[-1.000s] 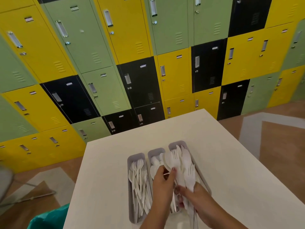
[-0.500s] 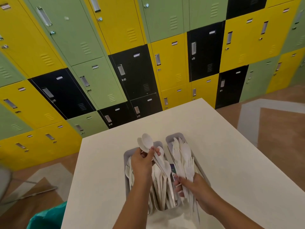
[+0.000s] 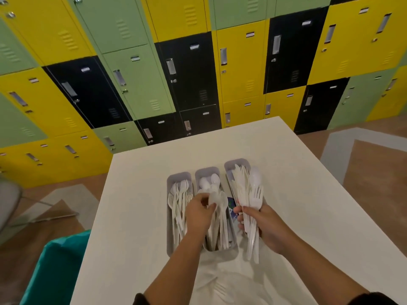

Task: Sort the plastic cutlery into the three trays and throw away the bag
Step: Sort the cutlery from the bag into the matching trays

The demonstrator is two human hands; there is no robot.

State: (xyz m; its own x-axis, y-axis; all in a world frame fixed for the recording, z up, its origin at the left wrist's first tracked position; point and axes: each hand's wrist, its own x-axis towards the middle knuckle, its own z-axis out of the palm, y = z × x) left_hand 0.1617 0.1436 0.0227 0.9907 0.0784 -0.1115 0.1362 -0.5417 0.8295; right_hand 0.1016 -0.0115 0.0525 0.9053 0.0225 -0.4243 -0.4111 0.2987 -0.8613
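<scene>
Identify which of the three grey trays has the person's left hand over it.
The middle tray, the one holding spoons. The left hand is over it, while the left tray holds forks and the right tray lies beside the right hand.

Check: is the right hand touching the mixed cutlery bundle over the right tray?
Touching. The head view shows the right hand with fingers curled round the handles of the cutlery bundle, forks and a spoon fanning out above the right tray.
</scene>
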